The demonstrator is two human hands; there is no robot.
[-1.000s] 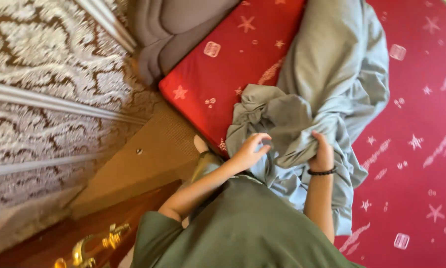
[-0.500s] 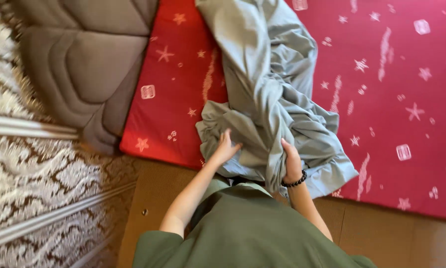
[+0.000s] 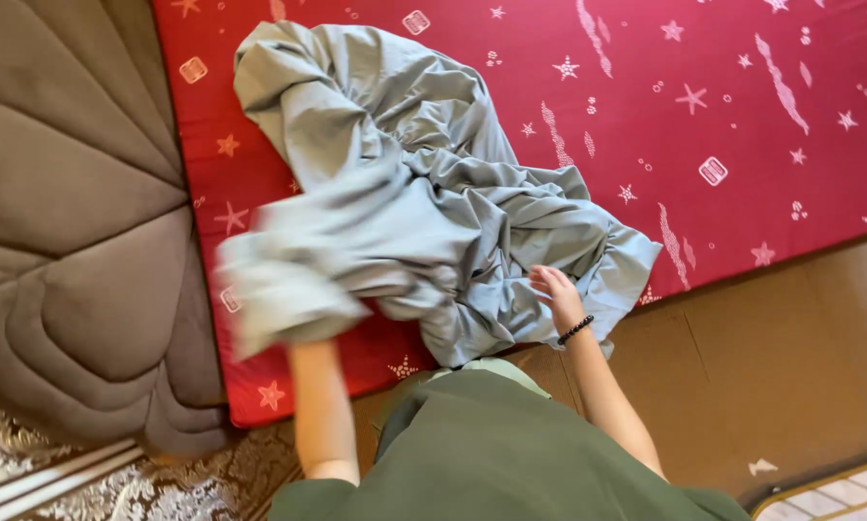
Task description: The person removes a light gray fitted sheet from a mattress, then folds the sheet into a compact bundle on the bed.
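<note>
The left hand [image 3: 284, 309] is blurred and wrapped in the grey-blue sheet [image 3: 424, 203], so its grip cannot be told. The right hand [image 3: 557, 297] lies half-open, fingers resting on the sheet's crumpled edge atop the red mattress [image 3: 742, 116].

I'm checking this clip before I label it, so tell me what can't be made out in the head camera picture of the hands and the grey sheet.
- Left hand: hidden in the head view, wrapped inside a motion-blurred fold of the grey sheet; grip cannot be told.
- Right hand: fingertips tucked into the sheet, so what they pinch is unclear.
- Red mattress: cut off by the top and right edges.
- Brown quilted cushion: cut off by the left edge.
</note>
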